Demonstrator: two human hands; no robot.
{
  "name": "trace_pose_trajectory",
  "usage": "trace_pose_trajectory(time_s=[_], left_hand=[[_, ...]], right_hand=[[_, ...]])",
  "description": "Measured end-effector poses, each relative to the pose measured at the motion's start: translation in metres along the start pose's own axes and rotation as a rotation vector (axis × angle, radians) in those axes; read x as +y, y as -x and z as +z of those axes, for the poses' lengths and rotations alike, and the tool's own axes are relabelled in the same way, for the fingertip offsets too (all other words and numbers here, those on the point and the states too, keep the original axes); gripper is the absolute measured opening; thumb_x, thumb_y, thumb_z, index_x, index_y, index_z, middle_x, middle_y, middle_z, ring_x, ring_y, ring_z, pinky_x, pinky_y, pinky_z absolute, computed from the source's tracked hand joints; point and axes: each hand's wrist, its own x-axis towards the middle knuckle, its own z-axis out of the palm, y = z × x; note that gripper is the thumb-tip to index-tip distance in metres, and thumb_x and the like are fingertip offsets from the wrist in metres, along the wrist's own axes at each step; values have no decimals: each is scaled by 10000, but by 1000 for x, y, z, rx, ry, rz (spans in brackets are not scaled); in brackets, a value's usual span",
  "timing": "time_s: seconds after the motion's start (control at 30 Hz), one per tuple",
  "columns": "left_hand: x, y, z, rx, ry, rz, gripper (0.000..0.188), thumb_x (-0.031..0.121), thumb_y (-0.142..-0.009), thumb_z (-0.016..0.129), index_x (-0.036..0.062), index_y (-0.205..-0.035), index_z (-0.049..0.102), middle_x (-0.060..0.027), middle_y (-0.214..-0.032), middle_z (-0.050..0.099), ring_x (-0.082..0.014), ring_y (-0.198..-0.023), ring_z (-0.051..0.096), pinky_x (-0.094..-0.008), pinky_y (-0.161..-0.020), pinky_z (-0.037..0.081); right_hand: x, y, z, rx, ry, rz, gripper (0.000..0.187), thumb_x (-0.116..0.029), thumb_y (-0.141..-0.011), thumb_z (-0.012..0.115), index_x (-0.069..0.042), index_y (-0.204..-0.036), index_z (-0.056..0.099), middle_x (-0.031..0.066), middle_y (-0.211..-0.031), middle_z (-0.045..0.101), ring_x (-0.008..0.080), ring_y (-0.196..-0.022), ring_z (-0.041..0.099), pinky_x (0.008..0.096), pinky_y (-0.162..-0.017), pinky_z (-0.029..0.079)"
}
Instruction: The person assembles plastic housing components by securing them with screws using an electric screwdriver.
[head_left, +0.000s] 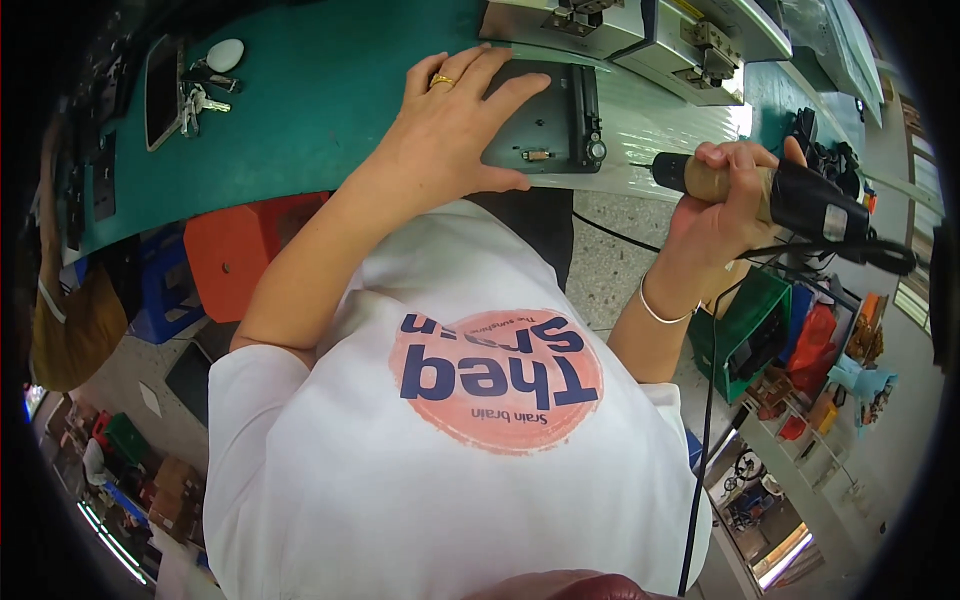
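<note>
My left hand (pixel 450 125), a ring on one finger, reaches over a flat black plastic housing (pixel 555 115) on the green work table (pixel 320 90). Its fingers are spread along the housing's left side, with the thumb near the front edge. Inside the housing sits a small metallic part (pixel 537 155); a round piece (pixel 597 150) shows at its right corner. To the right, my right hand (pixel 725 195) is wrapped around an electric screwdriver (pixel 815 205) with a tan grip. Its thin bit (pixel 640 165) points left toward the housing, apart from it.
Grey metal fixtures (pixel 690 50) stand behind the housing. A phone (pixel 163 92), keys (pixel 205 103) and a white oval object (pixel 225 55) lie at the far left. The black cord (pixel 708 400) hangs past my right arm. A red stool (pixel 230 255) and green crate (pixel 745 335) are below.
</note>
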Motion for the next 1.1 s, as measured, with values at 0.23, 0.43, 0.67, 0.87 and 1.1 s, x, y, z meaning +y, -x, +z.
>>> trace_pose_trajectory(time_s=[0.23,0.43,0.67,0.87,1.1], left_hand=[[5,-2,-21,-73,124,-4,916,342,-572,897,112,-1374,517,-129,-1357,543,-331,-1253,499,-439,-1084,356],[3,6,-52,-233,590,-380,842,348,-663,861,69,-1374,505,-119,-1292,594,-261,-1235,536,-401,-1051,401],[-6,9,-52,-255,862,-447,768,330,-744,805,38,-1377,482,-129,-1314,592,-245,-1260,538,-390,-1081,396],[-11,16,-57,-222,974,-418,830,409,-745,806,36,-1395,449,-143,-1331,581,-248,-1275,533,-403,-1068,410],[-52,33,-102,336,751,-173,971,302,-615,889,95,-1430,402,-90,-1392,526,-250,-1304,504,-410,-1106,359]], right_hand=[[15,-16,-10,17,-195,94,565,32,-812,693,0,-1325,458,78,-788,612,168,-634,605,339,-642,546],[21,-19,-11,-24,-176,86,561,26,-827,698,29,-1334,457,91,-793,617,160,-623,597,315,-619,536],[22,-23,-6,-23,-134,105,559,20,-828,697,48,-1329,451,89,-787,620,147,-620,603,293,-607,533],[22,-21,-8,-5,-185,141,548,28,-839,677,55,-1334,443,89,-812,600,145,-629,583,295,-606,532],[22,-17,-13,13,-144,130,544,34,-845,659,51,-1341,437,88,-825,599,147,-642,579,312,-632,535]])
